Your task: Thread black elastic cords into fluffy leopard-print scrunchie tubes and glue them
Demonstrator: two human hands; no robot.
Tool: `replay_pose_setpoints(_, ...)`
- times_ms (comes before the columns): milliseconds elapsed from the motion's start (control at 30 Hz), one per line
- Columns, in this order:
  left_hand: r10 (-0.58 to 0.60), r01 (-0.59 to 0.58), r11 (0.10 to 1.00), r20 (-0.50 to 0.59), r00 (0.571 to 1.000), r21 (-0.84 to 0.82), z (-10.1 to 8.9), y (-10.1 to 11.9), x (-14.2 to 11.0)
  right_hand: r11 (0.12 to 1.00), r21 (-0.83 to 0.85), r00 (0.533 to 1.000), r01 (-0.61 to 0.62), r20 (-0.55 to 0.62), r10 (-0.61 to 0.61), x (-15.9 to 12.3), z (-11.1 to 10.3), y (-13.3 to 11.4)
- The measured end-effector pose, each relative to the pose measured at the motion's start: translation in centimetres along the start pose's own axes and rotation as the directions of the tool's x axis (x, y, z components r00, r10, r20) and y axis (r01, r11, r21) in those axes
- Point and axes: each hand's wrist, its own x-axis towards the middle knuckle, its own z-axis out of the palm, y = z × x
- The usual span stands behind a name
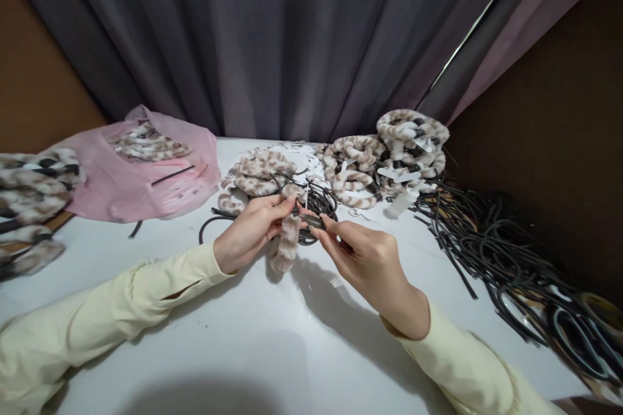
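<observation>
My left hand (257, 227) is closed on a brown-and-white furry tube (288, 243), whose loose part hangs down toward the table. A short dark piece (311, 220) at the tube's end is pinched between the thumb and fingers of my right hand (372, 259). Whether this piece is cord or cloth I cannot make out. The two hands nearly meet, and the fingers partly hide the join. Just behind them lies a coil of black cord (325, 198). Further back rests a bundle of furry tubes (263, 168).
A pink plastic bag (146, 188) holding furry pieces lies at the left, beside more furry tubes (36, 188). Furry loops (413, 136) are piled at the back right near a small white bottle (403, 203). Black cords (487, 240) and scissors (579, 340) fill the right edge.
</observation>
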Motion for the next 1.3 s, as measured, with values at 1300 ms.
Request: replay_pose_setpoints(1300,0.036,-0.036,0.999,-0.147,0.988,0.002,-0.1,-1.6,0.8,0.96,-0.258,0.987,0.111,0.138,-0.077,-0.8,2.8,-0.3)
